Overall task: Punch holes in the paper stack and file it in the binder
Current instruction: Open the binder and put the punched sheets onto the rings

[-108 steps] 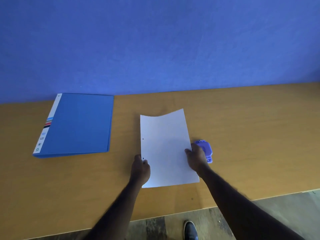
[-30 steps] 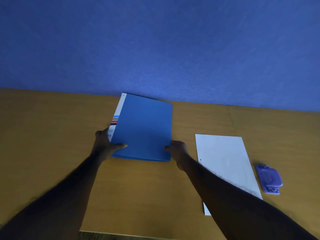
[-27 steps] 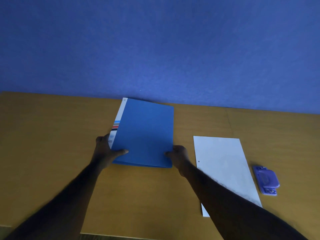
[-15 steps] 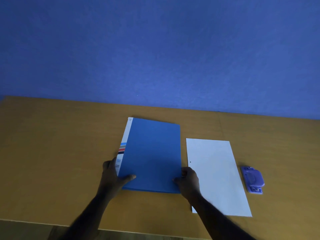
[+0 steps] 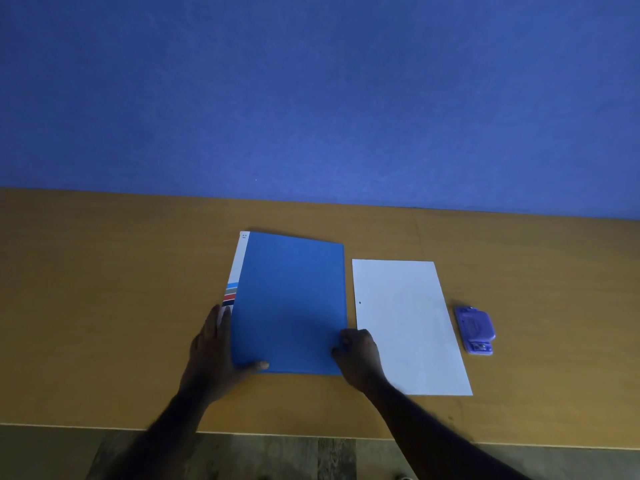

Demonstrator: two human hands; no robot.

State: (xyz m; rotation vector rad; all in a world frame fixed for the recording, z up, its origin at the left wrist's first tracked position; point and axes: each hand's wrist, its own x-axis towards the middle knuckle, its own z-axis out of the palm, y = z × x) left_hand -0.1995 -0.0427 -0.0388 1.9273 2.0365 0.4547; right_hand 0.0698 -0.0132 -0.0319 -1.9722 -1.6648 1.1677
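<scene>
My left hand (image 5: 216,351) lies along the spine side of the binder (image 5: 291,303), fingers stretched up its left edge and thumb pressed on the cover near its near left corner, so the hand is fairly open and clasping that side. My right hand (image 5: 358,351) is curled at the binder's near right corner, fingertips on the cover's free edge; whether they have got under the cover I cannot tell. The binder lies closed and flat around the middle of the table (image 5: 104,306), nearer the front edge than the wall.

The paper stack (image 5: 408,327) lies flat just to the right of the binder, a narrow strip of table between them, and my right wrist crosses its near left corner. One punched hole (image 5: 360,302) shows near its left edge; a second I cannot make out, as my hand covers that stretch. The hole punch (image 5: 475,330) sits just right of the paper, apart from it.

So I judge the punching done, or at least begun. What is left: open the cover, open whatever clip or rings are inside, thread the sheets on and close the binder again
</scene>
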